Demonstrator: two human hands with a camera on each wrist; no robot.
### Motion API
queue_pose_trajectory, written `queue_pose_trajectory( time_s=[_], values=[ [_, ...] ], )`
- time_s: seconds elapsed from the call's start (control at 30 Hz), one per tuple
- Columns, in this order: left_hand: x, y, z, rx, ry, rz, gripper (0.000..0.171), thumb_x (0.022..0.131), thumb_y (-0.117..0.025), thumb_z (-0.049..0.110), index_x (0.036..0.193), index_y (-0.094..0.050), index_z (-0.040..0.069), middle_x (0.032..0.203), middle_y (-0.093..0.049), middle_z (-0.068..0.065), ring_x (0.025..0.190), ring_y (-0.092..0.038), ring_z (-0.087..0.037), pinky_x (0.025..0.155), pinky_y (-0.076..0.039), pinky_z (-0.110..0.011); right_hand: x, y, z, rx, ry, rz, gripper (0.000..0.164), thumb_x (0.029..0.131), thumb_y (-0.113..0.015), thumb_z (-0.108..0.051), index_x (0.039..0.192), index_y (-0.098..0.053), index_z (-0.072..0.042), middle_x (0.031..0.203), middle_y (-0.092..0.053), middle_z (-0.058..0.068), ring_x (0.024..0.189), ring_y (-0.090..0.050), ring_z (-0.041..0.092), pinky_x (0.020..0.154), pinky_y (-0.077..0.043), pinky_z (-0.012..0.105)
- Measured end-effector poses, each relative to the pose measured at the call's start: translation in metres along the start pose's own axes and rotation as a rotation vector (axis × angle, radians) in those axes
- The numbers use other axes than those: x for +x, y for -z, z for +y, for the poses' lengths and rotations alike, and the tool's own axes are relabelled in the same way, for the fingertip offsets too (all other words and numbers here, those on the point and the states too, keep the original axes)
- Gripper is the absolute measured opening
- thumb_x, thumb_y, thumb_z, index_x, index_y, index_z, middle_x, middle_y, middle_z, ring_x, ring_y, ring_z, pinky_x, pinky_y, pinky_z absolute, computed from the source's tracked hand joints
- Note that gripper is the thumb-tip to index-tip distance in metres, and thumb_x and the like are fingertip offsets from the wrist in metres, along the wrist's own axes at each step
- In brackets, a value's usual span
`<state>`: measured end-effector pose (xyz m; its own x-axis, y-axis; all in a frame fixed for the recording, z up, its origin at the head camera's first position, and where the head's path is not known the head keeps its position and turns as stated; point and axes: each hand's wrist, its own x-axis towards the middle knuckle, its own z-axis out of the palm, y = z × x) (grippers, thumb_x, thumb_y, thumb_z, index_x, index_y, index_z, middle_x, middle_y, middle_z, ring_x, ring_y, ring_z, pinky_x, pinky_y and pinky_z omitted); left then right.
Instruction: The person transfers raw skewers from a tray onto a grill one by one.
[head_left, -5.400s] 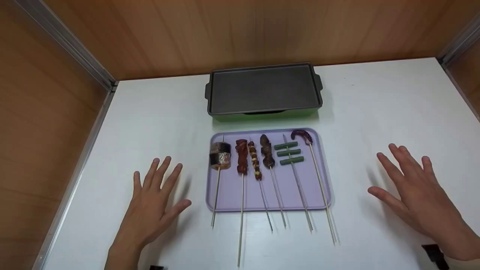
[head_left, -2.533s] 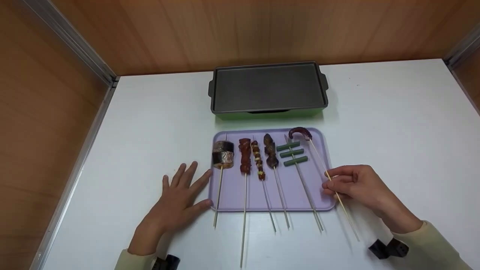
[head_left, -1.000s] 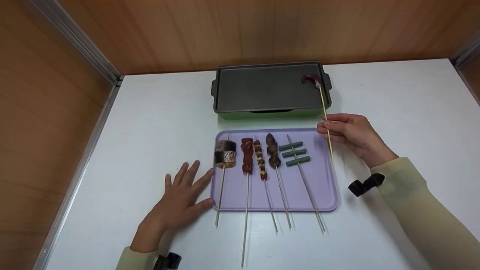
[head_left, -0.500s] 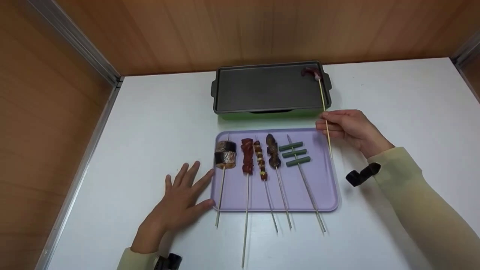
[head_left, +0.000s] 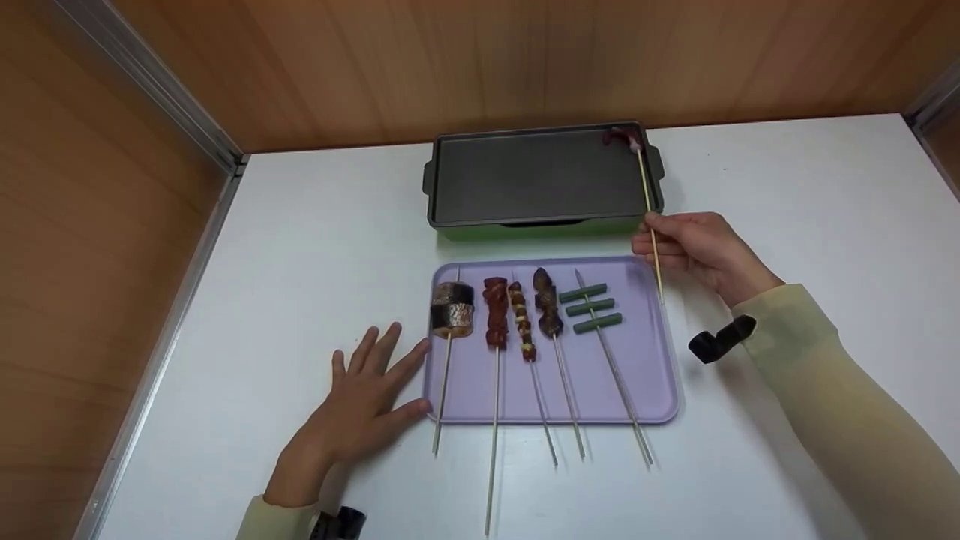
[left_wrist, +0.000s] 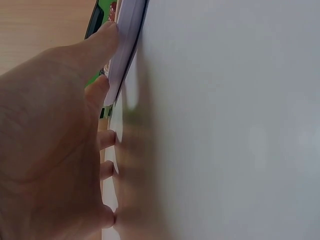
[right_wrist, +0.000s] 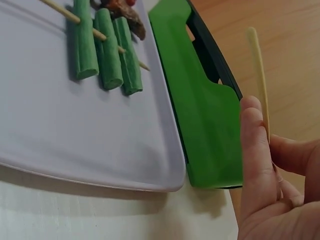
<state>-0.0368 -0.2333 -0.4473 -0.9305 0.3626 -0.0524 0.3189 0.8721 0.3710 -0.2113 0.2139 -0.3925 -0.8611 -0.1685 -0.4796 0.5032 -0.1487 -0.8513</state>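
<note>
Skewer (head_left: pixel 649 214) with its purple piece over the far right corner of the griddle (head_left: pixel 536 176), stick pinched mid-length by right hand (head_left: pixel 694 247). Step looks like placing it on the griddle; next move likely needs lowering it flat, then letting go. Left hand (head_left: pixel 352 409) lies flat, fingers spread, on worktop (head_left: pixel 300 247), touching tray (head_left: pixel 652 375) edge; five skewers remain there.

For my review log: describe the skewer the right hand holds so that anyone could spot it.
Find the dark griddle behind the purple tray. Across its right end slants one skewer, pinched by the right hand. Alone off the tray, it carries a curled purple piece at its tip.
</note>
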Motion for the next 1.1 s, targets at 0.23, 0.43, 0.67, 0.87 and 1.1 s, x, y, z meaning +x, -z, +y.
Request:
queue_pose_trajectory(
  time_s=[0.23, 0.43, 0.67, 0.87, 1.1],
  values=[
    [0.0, 0.0, -0.001, -0.005, -0.007, 0.001, 0.071, 0.094, -0.053, 0.06, 0.155, -0.029, 0.034, 0.163, -0.014, -0.011, 0.148, -0.004, -0.04, 0.103, -0.002, -0.077, -0.002, 0.003, 0.0, -0.003, -0.003, 0.002, 0.03, 0.094, -0.068, -0.028, 0.099, -0.072, 0.001, 0.086, -0.074, 0.013, 0.079, -0.074, 0.02, 0.072, -0.057, 0.031],
    [0.0, 0.0, -0.001, -0.009, -0.006, -0.008, 0.07, 0.094, -0.052, 0.06, 0.155, -0.029, 0.035, 0.163, -0.013, -0.01, 0.148, -0.003, -0.039, 0.103, -0.001, -0.077, -0.014, 0.012, 0.004, 0.02, -0.037, -0.041, 0.035, 0.094, -0.067, -0.031, 0.101, -0.07, 0.003, 0.088, -0.074, 0.013, 0.081, -0.074, 0.02, 0.075, -0.057, 0.031],
    [-0.001, 0.003, 0.0, -0.024, -0.003, -0.012, 0.069, 0.094, -0.053, 0.059, 0.155, -0.03, 0.034, 0.164, -0.012, -0.01, 0.148, -0.002, -0.039, 0.104, 0.0, -0.076, -0.036, 0.022, 0.021, 0.023, -0.059, -0.076, 0.034, 0.097, -0.063, -0.033, 0.1, -0.07, 0.0, 0.09, -0.074, 0.014, 0.086, -0.073, 0.024, 0.079, -0.056, 0.035],
    [0.0, 0.003, 0.0, -0.022, -0.004, -0.013, 0.07, 0.094, -0.053, 0.059, 0.155, -0.029, 0.035, 0.164, -0.012, -0.01, 0.148, -0.002, -0.039, 0.104, 0.0, -0.076, -0.059, 0.03, 0.04, -0.016, -0.102, -0.168, 0.042, 0.102, -0.053, -0.037, 0.112, -0.066, 0.001, 0.1, -0.073, 0.017, 0.095, -0.071, 0.028, 0.085, -0.054, 0.038],
    [0.0, 0.004, 0.001, -0.023, -0.004, -0.019, 0.071, 0.094, -0.053, 0.059, 0.155, -0.029, 0.033, 0.163, -0.012, -0.011, 0.148, -0.001, -0.039, 0.104, 0.001, -0.076, -0.087, 0.037, 0.065, -0.124, -0.15, -0.301, 0.049, 0.104, -0.049, -0.032, 0.128, -0.055, 0.01, 0.108, -0.071, 0.02, 0.099, -0.07, 0.028, 0.086, -0.053, 0.039]
  ],
)
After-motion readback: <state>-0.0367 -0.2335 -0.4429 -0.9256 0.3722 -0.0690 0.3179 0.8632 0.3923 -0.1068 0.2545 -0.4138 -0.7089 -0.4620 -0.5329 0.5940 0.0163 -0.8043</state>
